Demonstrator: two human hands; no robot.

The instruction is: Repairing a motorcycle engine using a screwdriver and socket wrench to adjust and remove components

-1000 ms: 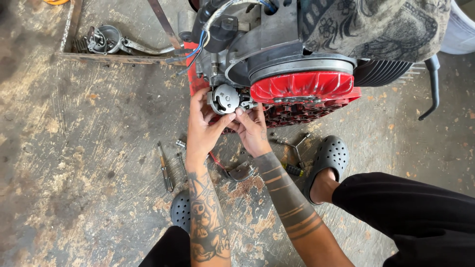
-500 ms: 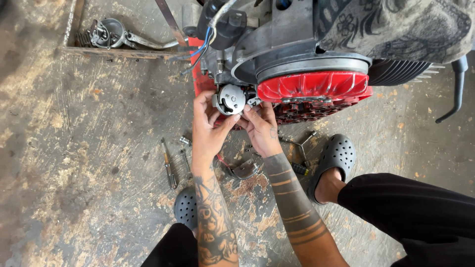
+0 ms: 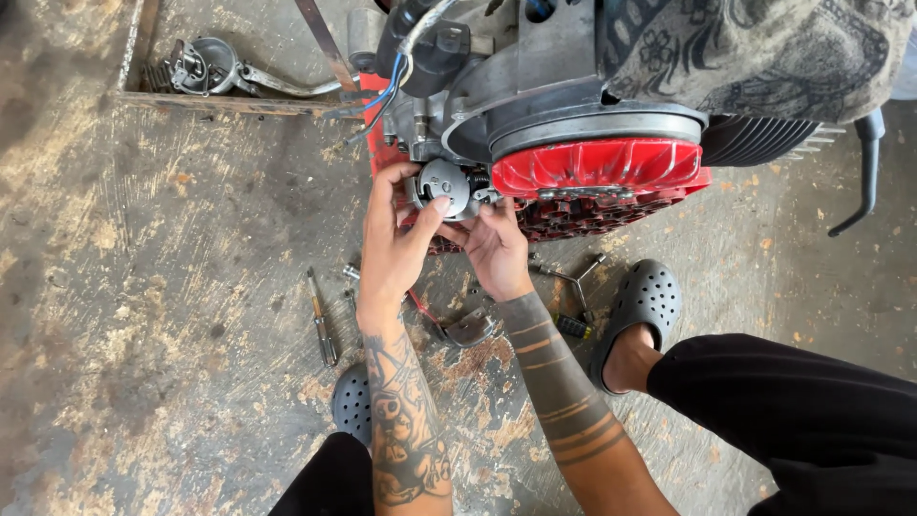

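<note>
An engine (image 3: 573,86) with a red finned fan cover (image 3: 597,164) rests on the concrete floor in front of me. At its lower left sits a small round grey metal part (image 3: 445,182). My left hand (image 3: 396,244) cups that part from the left, thumb and fingers wrapped on its rim. My right hand (image 3: 492,244) reaches up beside it from the right, fingertips touching the part and the engine casing just under it. Blue and grey wires (image 3: 387,96) hang down above the part.
Screwdrivers (image 3: 322,315), a three-arm socket wrench (image 3: 576,279) and a small metal piece (image 3: 468,328) lie on the floor by my grey clogs (image 3: 642,306). A shallow tray with a kick lever (image 3: 229,72) sits at the back left. A patterned cloth (image 3: 755,53) covers the engine top.
Both hands have stayed on the round part; the fingers shifted slightly around it. The camera has drifted, so the engine appears further right and lower.
</note>
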